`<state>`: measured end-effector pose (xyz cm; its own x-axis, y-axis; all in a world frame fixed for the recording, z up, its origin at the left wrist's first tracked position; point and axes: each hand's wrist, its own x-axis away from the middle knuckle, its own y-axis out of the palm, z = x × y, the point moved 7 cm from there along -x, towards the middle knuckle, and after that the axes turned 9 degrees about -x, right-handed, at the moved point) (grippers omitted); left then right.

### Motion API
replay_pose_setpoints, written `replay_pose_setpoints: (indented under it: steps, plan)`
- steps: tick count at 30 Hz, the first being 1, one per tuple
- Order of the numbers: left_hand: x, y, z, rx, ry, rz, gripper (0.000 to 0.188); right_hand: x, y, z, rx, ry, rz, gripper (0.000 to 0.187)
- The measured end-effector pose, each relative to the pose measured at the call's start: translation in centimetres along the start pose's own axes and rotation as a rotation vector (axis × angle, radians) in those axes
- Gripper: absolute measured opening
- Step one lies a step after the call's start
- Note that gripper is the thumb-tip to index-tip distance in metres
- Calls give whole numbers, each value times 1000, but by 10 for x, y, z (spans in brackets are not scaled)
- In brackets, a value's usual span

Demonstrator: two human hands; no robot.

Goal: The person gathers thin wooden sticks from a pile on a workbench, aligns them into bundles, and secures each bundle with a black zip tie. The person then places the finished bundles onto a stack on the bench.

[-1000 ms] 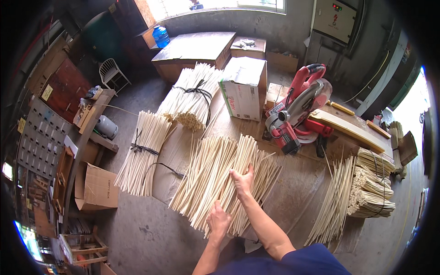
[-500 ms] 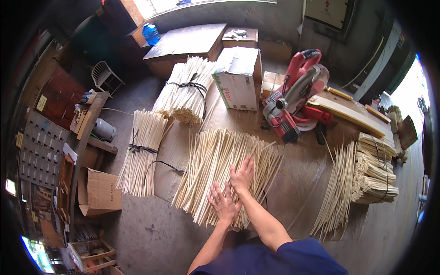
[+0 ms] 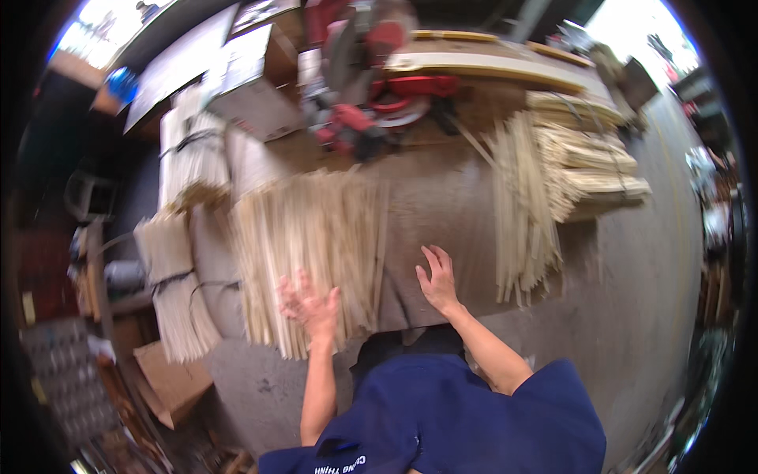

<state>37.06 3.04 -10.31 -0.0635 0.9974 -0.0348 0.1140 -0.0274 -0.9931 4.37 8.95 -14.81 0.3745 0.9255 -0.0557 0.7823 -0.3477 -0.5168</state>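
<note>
Loose sticks [image 3: 308, 237] on the counter [image 3: 442, 197], white box [image 3: 257, 110] beyond the sticks, contents hidden, left hand [image 3: 310, 310] splayed over the sticks' near part, right hand [image 3: 439, 283] open, right of the sticks it touched earlier, hands now apart

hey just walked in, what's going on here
A person is handling pale, thin sticks at a brown table. The left hand, fingers spread, is over the near part of a wide, loose spread of sticks; blur hides whether it touches. The right hand is open and holds nothing, to the right of that spread. A loose pile lies farther right, and a red saw stands behind.
</note>
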Motion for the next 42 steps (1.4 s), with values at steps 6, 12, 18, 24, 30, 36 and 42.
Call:
replay_pose_setpoints:
  steps: [6,12,18,24,30,36,42]
  plan:
    - [1,-24,94,556,-23,8,63,13,-204,105,328,103,390,45]
    - [-12,-4,380,1069,164,-386,35,-30,-330,172,520,245,602,37]
    - [-64,60,544,964,-12,-365,64,-53,-291,216,266,332,54,19]
    - [-39,77,614,842,55,-492,38,-54,-365,278,9,558,266,44]
    - [-19,81,589,636,-10,-391,54,-105,-333,286,-398,704,-66,96]
    - [-18,79,598,1054,-250,-724,84,-100,-278,268,-682,881,-261,95]
    - [-11,78,613,1426,-223,-1196,82,-111,-270,259,-722,969,-348,92]
